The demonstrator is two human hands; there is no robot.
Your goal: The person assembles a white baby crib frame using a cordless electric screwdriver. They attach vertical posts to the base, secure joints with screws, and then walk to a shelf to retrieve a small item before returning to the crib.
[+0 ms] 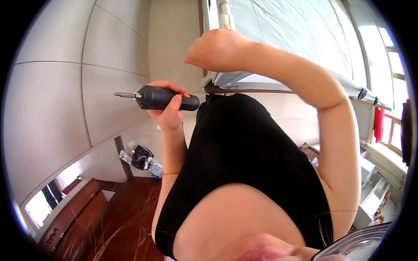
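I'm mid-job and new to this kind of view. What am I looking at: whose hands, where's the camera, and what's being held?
There's no machine: these are one person's bare hands. The single picture comes from a wide camera on their head, looking down, so straight edges bend near the rim; picture left is their left.

The left hand grips a black power screwdriver, its bit pointing left. The right hand is curled in front of a white post; its fingers are mostly hidden, so I can't tell whether it holds anything. Behind the right forearm spreads a pale, wrinkled sheet.
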